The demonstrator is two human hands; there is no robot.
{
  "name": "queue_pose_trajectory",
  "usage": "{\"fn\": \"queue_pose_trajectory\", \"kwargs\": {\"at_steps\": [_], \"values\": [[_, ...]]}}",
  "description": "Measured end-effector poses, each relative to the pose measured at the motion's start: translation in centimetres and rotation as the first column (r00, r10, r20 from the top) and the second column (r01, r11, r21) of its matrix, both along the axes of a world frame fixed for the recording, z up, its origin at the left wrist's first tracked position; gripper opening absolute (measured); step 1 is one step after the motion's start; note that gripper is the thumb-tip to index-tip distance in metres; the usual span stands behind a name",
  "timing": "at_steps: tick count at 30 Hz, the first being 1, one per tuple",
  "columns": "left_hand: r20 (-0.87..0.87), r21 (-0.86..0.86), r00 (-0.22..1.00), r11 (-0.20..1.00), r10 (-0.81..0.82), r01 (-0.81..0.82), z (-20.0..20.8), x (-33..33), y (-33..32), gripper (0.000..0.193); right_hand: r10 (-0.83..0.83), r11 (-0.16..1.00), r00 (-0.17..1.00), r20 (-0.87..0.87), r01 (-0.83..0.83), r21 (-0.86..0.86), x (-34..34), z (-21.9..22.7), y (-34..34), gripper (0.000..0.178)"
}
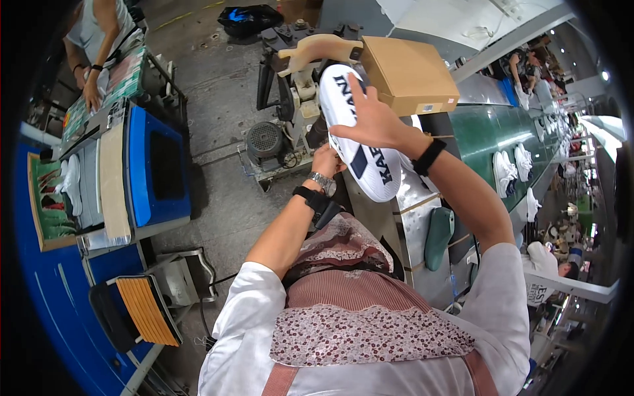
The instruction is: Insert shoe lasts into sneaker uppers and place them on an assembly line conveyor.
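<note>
A white sneaker point(378, 182), sole toward me with dark lettering and a dark patch, stands tilted ahead of me. My right hand point(376, 122) lies across its sole, thumb and fingers spread apart on the surface. Below the sneaker's left edge, my left hand point(325, 160) is curled in against its side, with its fingertips partly hidden behind the shoe. Just past the sneaker is a machine point(307, 89) with a curved tan pad point(320, 53) on top. The sneaker's upper is mostly out of sight.
A cardboard box point(409, 72) stands right of the machine. A motor point(266, 139) sits low at left. Along the right runs a green conveyor point(472, 132) carrying white shoes point(505, 173). A dark green shoe last point(439, 237) lies nearer. A co-worker point(99, 39) works at far left.
</note>
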State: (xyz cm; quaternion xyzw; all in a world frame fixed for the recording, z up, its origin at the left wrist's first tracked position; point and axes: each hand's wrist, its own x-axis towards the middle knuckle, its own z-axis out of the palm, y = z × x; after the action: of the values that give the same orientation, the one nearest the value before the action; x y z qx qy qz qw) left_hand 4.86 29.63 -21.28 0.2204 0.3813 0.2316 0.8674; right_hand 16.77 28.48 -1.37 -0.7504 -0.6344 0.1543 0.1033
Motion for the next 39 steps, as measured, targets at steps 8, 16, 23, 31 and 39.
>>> {"fn": "queue_pose_trajectory", "kwargs": {"at_steps": [8,16,23,31,39], "values": [[0.019,0.098,0.999,0.995,-0.031,0.029,-0.3,-2.4,-1.7,0.033,-0.185,0.976,0.983,0.016,0.182,0.121,-2.8,-1.6,-1.6,0.108],[0.587,-0.306,0.802,0.947,0.105,0.100,5.1,-1.0,-4.0,0.081,-0.204,0.964,0.978,-0.034,0.207,0.166,-3.2,-2.1,-2.9,0.111],[0.651,-0.278,0.744,0.959,0.150,0.050,2.6,-0.4,-4.0,0.079,-0.234,0.941,0.972,-0.040,0.236,0.241,-4.4,-2.7,-3.9,0.114],[0.647,-0.191,0.749,0.981,0.146,-0.026,3.8,-0.4,-4.6,0.084,-0.254,0.888,0.964,-0.074,0.263,0.377,-5.0,-3.2,-5.6,0.116],[0.431,-0.016,0.902,1.000,0.001,0.007,6.7,-4.9,-6.1,0.089,-0.194,0.797,0.948,-0.251,0.302,0.524,-6.7,-3.5,-9.9,0.108]]}}
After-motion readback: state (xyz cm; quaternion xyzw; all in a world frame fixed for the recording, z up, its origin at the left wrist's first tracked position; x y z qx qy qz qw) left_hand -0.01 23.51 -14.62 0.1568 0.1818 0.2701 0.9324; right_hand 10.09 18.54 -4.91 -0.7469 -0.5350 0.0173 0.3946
